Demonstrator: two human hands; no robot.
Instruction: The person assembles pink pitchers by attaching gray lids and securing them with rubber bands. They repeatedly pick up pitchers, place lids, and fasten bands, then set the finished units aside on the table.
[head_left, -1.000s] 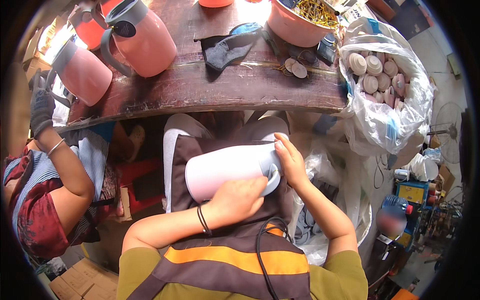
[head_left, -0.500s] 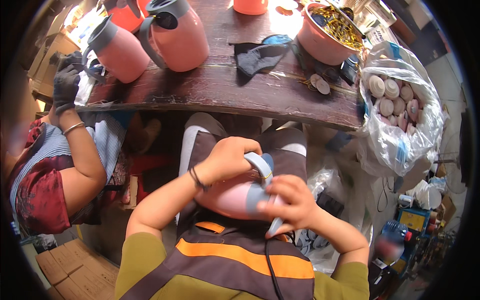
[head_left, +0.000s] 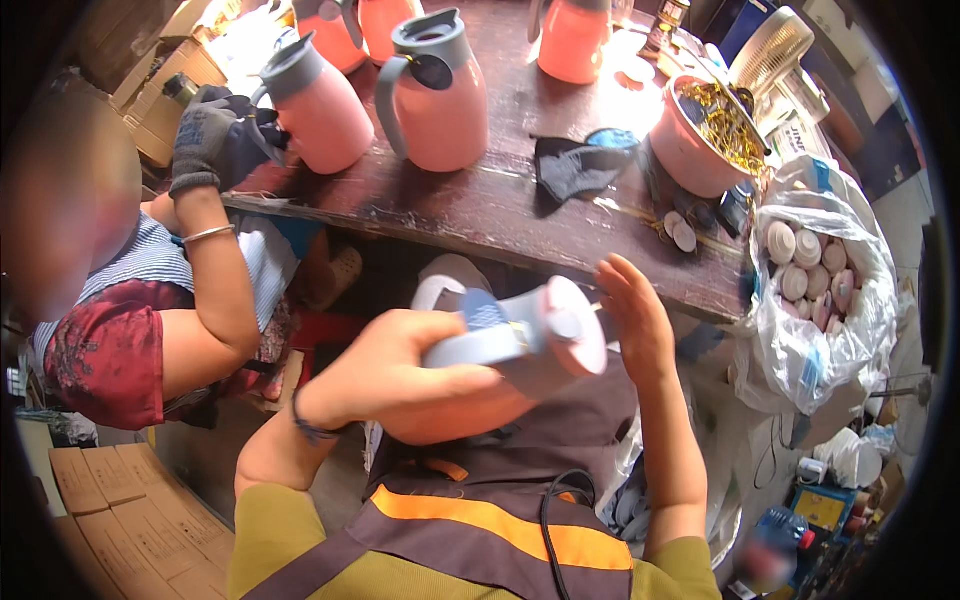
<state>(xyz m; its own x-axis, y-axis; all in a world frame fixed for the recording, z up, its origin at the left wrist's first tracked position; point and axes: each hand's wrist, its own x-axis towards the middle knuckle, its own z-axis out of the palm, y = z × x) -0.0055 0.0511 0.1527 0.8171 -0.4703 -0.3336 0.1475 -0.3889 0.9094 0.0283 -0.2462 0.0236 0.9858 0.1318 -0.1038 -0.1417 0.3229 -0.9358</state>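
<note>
A pink vacuum jug (head_left: 465, 412) lies tilted over my lap, its mouth toward the right. My left hand (head_left: 395, 365) is closed around its grey handle, with the body under my fingers. At the mouth end sits a pale pink round lid (head_left: 573, 325), somewhat blurred. Just right of the lid is my right hand (head_left: 640, 318), raised and open with fingers stretched; I see nothing in it. A yellow tie hangs around the handle near the collar.
On the dark wooden table (head_left: 400, 215) stand several pink jugs, a dark cloth (head_left: 580, 165) and a pink tub (head_left: 690, 145) of gold ties. A plastic bag (head_left: 860, 340) of pale lids hangs at right. A co-worker's gloved hand (head_left: 205, 135) is by a jug at left.
The jug has come up and turned, its mouth end now higher. My right hand has let go of the mouth end and moved up and right, opening. The view has shifted.
</note>
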